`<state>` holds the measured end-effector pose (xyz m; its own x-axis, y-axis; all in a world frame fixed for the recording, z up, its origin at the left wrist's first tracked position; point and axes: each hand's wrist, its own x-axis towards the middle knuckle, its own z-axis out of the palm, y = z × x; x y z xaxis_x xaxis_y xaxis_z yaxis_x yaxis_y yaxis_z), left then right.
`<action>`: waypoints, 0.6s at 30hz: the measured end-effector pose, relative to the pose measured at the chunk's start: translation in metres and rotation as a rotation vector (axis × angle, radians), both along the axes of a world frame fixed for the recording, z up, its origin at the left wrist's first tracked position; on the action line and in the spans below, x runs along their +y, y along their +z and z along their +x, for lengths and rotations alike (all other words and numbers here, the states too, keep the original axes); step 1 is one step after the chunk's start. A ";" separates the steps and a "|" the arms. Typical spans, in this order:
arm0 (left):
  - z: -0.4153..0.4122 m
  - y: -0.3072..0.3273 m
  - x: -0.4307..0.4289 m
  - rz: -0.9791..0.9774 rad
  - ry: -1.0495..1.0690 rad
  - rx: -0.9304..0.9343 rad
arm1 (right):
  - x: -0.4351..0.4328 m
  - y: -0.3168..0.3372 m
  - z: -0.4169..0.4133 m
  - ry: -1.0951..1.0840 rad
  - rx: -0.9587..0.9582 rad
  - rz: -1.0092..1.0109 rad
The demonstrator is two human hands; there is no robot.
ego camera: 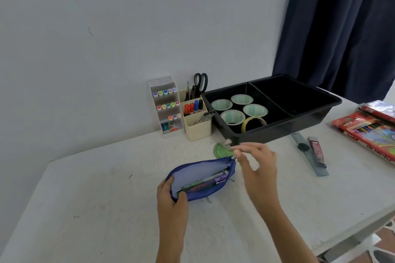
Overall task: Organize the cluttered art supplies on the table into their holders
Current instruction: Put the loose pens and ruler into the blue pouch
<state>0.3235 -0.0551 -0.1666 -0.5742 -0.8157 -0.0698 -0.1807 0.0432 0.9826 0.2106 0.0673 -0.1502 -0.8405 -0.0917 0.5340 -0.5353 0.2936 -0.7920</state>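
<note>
A blue zip pouch [205, 174] lies open on the white table [106, 198], with purple and green pens inside it. My left hand [171, 198] grips the pouch's left end. My right hand [255, 164] hovers above the pouch's right end, fingers pinched on a thin pinkish pen [232, 145] that is blurred. A green round protractor [221, 150] lies just behind the pouch, partly hidden by my right hand.
At the back stand a white marker rack [167, 109], a cream pen holder [196, 119] with markers and scissors [200, 83], and a black two-part tray [277, 130] holding tape rolls. A clear ruler [310, 156], a small dark box [318, 150] and coloured-pencil boxes [369, 130] lie right.
</note>
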 end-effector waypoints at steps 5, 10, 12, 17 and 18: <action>-0.015 0.001 0.016 -0.023 -0.003 -0.025 | -0.016 -0.019 0.001 0.062 0.112 0.297; -0.020 -0.004 0.019 -0.035 0.009 -0.003 | 0.014 -0.030 -0.015 -0.012 -0.021 0.153; -0.021 -0.006 0.021 -0.028 0.015 -0.003 | 0.032 -0.033 -0.026 -0.047 -0.170 0.239; -0.024 -0.007 0.028 -0.045 0.038 -0.001 | 0.063 -0.049 -0.040 -0.018 -0.558 0.679; -0.024 -0.006 0.029 -0.046 0.042 -0.004 | 0.065 -0.051 -0.041 0.005 -0.612 0.659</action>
<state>0.2994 -0.0261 -0.1729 -0.5392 -0.8415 -0.0341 -0.1877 0.0806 0.9789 0.1699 0.1322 -0.2013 -0.9594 -0.2254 -0.1694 -0.0773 0.7880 -0.6108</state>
